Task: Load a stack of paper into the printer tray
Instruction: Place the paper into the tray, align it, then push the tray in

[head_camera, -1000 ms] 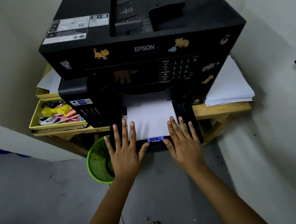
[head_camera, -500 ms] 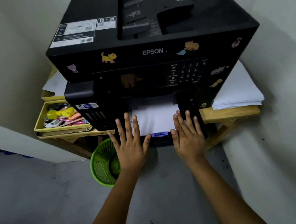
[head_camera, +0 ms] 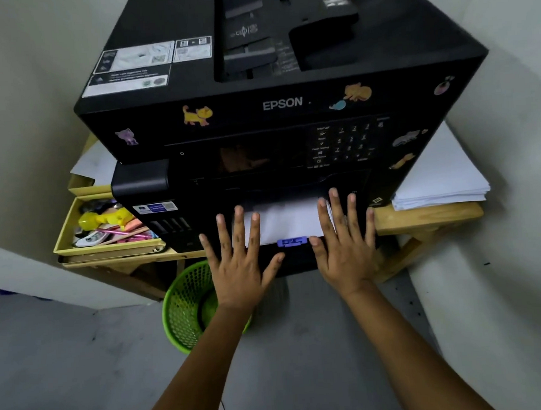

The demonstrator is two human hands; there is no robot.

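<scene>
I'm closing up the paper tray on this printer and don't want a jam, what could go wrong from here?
1. Both hands, left hand and right hand, lie flat with fingers over the paper; pushing the tray in could pinch fingertips against the printer.
2. Uneven pressure from the two hands might skew the tray or shift the sheets off the purple guide.

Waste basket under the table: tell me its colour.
Bright green, with a perforated mesh wall; seen in the head view.
</scene>
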